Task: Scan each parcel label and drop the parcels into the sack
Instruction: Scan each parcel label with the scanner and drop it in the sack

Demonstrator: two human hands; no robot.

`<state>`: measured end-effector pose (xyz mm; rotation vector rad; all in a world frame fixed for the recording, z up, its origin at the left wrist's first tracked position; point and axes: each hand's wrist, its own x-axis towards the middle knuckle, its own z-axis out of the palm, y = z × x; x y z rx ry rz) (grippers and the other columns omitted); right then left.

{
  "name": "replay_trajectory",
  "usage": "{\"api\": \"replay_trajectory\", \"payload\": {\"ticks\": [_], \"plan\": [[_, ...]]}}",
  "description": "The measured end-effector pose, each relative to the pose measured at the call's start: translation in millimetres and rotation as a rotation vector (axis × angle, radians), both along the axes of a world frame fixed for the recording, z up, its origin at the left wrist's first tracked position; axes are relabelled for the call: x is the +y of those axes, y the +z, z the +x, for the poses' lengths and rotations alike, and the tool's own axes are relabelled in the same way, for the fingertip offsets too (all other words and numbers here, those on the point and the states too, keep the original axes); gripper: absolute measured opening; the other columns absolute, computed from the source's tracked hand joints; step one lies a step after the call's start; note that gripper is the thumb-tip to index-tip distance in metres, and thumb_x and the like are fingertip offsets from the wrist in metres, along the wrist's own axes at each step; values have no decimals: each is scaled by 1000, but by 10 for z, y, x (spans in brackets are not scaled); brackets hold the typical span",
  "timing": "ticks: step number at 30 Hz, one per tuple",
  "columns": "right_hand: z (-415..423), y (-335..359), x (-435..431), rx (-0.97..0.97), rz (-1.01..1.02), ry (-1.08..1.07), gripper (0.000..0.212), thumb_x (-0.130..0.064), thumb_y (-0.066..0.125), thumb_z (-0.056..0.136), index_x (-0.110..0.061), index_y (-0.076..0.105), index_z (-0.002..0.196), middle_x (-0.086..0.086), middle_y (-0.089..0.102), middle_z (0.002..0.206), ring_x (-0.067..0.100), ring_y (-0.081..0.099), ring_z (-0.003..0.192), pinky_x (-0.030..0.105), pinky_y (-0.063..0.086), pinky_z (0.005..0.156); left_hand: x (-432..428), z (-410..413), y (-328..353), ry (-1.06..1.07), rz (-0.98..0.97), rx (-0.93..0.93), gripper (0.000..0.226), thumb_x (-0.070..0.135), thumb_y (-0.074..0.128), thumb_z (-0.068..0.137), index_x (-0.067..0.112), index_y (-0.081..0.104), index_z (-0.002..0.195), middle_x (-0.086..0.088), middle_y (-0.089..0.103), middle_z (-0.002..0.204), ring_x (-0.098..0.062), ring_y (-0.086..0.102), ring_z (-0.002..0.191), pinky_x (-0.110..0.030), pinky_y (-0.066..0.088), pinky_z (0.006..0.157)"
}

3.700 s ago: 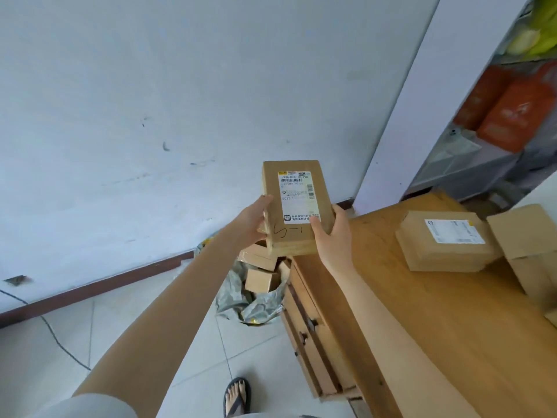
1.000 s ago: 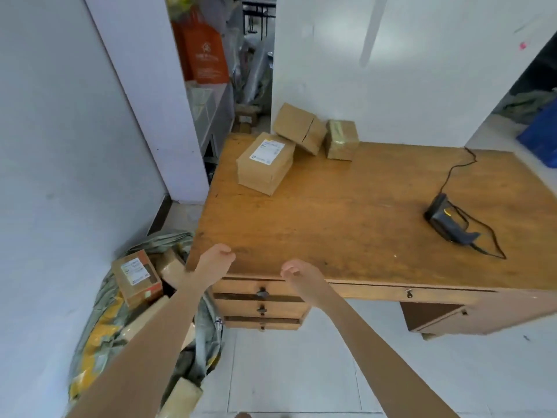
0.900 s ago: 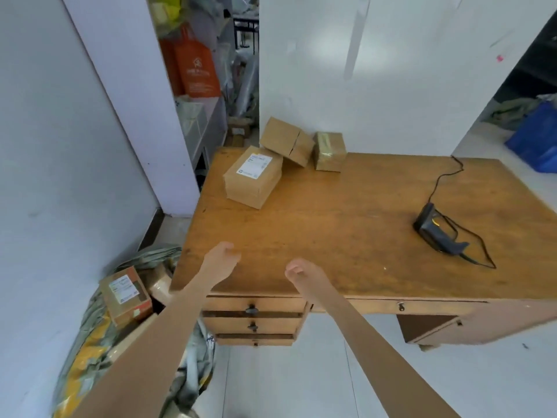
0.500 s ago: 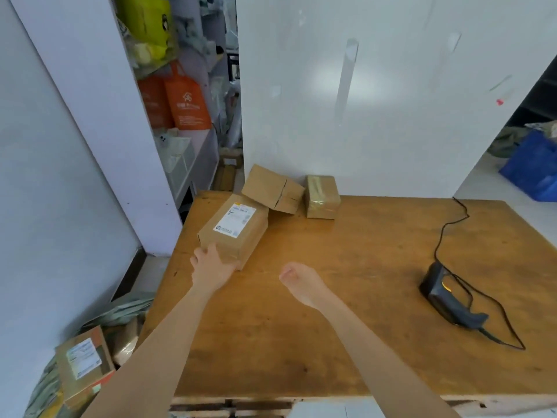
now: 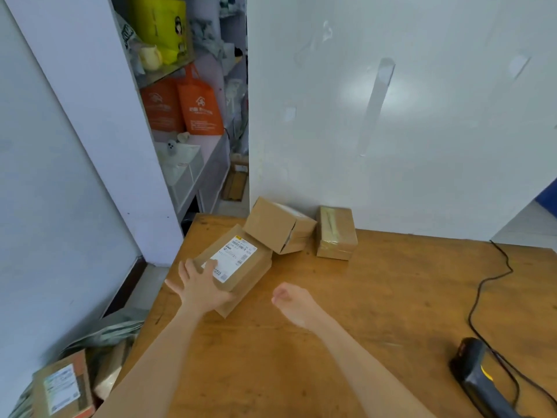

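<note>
Brown cardboard parcel (image 5: 241,271), white label (image 5: 234,257) facing up, lying flat near the 10 o'clock corner of the desk (image 5: 376,297); the left hand (image 5: 201,287) rests on the parcel's 7 o'clock corner.

Fingers (image 5: 211,264) are spread and nearly straight across the top face; one tip touches the label's edge; the outermost finger overhangs the box toward 9 o'clock; the thumb seems to lie along the near edge. This is judged a first contact, not a closed grip.

The right hand (image 5: 291,300) is at 3 o'clock of the parcel and apart from it; its fingers are loosely curled, holding nothing, over bare wood.

The scanner (image 5: 479,380) lies at 4 o'clock on the desk, well apart from both hands; its cable (image 5: 482,285) runs off toward 1 o'clock.

Progress: a sacked box (image 5: 61,384), label showing, lies in the sack (image 5: 102,334) on the floor at 8 o'clock, beside the desk; so part of the work is judged done.

Three boxes remain on the desk:
- the parcel;
- a tilted box (image 5: 277,229) at its 1 o'clock, apparently leaning on its far end;
- a taped box (image 5: 336,232) just beside that, against the wall (image 5: 391,116).

No labels are visible on these last two. With the scanner untouched, the parcel is judged unscanned; scanning and dropping all three remain.
</note>
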<state>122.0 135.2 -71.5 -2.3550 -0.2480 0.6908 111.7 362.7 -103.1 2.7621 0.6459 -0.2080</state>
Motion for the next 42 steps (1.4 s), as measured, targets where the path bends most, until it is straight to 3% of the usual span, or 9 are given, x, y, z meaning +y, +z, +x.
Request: {"api": "replay_trajectory", "payload": {"ticks": [15,20,24,28,31,33,36,40,42], "plan": [[-118,-207,-631,30,54,168,34,-30,48,98,-16,51,129,0,56,127,12,51,102,24,41,83,-1173,-737,58,76,103,91,108,80,61,55,34,24,146,-25,13,154,-44,13,139,-56,13,113],[-240,-329,-1054,-11,-24,77,33,-42,36,99,-15,56,98,3,61,101,18,56,87,37,48,80,-1857,-937,63,-12,101,127,123,94,50,41,36,22,146,-16,19,146,-36,16,134,-51,13,112],[-255,-367,-1485,-31,-87,-70,46,-45,35,99,-7,48,121,11,60,118,30,58,106,40,47,85,-2316,-951,55,-146,17,81,119,96,51,42,37,26,143,-7,24,130,-28,22,125,-43,30,104],[-178,-369,-1929,-30,-117,-221,53,-45,34,99,-5,36,132,15,55,129,35,55,114,41,47,88,-2576,-900,22,-308,-255,-23,95,85,51,67,42,21,146,5,30,128,-18,32,124,-37,40,98],[-144,-364,-2219,-17,-96,-302,54,-46,34,99,-6,33,137,16,54,131,35,54,116,40,44,87,-2758,-765,-48,-46,-783,-76,87,60,52,88,26,7,154,3,40,145,-14,44,126,-35,37,107],[-155,-377,-2376,-13,-60,-337,52,-45,33,100,-7,34,135,16,55,130,36,54,115,41,45,88,-2893,-620,-88,108,-956,28,73,53,47,95,14,23,152,-5,45,148,-20,50,126,-38,36,110],[-214,-415,-2588,-31,18,-405,46,-41,35,101,-8,38,132,14,57,128,35,56,112,40,46,85,-3102,-462,-140,176,-1107,105,58,49,56,92,16,44,138,1,51,138,-17,50,118,-34,41,100],[-341,-469,-2819,-60,217,-477,37,-38,42,100,-15,45,128,4,61,125,27,58,111,38,47,87,-3280,-375,-178,349,-1397,69,67,18,79,77,16,35,127,-2,53,126,-17,55,107,-33,47,76],[-402,-495,-2894,-62,295,-512,36,-36,45,99,-18,45,131,-1,62,123,22,59,111,32,47,85,-3313,-345,-193,370,-1495,69,74,1,79,72,17,33,127,-8,55,128,-25,57,113,-39,52,84]]}}
